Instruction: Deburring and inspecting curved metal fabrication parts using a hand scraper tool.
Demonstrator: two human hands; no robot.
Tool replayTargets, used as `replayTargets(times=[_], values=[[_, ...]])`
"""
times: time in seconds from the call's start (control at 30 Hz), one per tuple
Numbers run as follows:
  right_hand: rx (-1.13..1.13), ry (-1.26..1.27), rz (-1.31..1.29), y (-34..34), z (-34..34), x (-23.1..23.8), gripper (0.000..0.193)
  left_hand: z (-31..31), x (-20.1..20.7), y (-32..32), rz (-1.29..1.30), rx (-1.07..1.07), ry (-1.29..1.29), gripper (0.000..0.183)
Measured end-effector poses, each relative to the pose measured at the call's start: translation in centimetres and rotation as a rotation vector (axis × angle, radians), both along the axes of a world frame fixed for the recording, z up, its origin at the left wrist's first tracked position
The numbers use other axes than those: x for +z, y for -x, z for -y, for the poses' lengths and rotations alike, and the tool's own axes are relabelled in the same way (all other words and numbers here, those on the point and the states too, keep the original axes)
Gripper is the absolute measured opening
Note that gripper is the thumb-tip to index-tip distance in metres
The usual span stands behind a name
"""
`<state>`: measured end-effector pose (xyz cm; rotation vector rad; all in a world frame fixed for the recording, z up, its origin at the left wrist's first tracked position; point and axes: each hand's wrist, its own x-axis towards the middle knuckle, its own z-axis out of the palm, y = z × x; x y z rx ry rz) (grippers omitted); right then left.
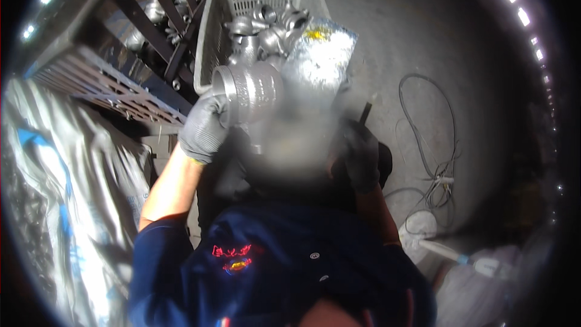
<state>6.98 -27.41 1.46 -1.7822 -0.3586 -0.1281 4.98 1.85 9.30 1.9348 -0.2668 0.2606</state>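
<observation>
Grey floor [387, 30] lies open right of the crate [212, 36], down to a looped cable [407, 106]. On the left, a barred bin [140, 24] stands close beside the crate, leaving little room. The gloved left hand [204, 128] is clamped on the rim of a grey metal casting [257, 91], at the crate's near edge. The right hand [361, 154] is dark and partly blurred; I cannot tell whether it grips anything. The crate holds piled castings [275, 33], a shiny silver sheet [321, 57] overlapping its near right side; the bin holds metal parts [155, 11].
</observation>
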Motion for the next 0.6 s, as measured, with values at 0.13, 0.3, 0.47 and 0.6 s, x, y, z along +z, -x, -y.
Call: replayTargets(times=[0.13, 0.3, 0.47, 0.6], values=[[0.158, 0.127, 0.006, 2.9, -2.0, 2.5, 0.024, 3.0, -3.6, 2.8, -0.17, -0.025, 0.079, 0.034], [0.362, -0.21, -0.319, 5.4, -3.8, 0.9, 0.031, 5.0, -6.6, 4.1, -0.506, -0.191, 1.155, 0.03], [0.263, -0.293, -0.334, 7.0, -5.1, 1.8, 0.037, 5.9, -8.9, 4.1, -0.565, -0.257, 1.408, 0.032], [0.257, -0.407, -0.364, 6.7, -5.7, 1.4, 0.037, 6.7, -9.2, 4.3, -0.527, -0.235, 1.303, 0.032]])
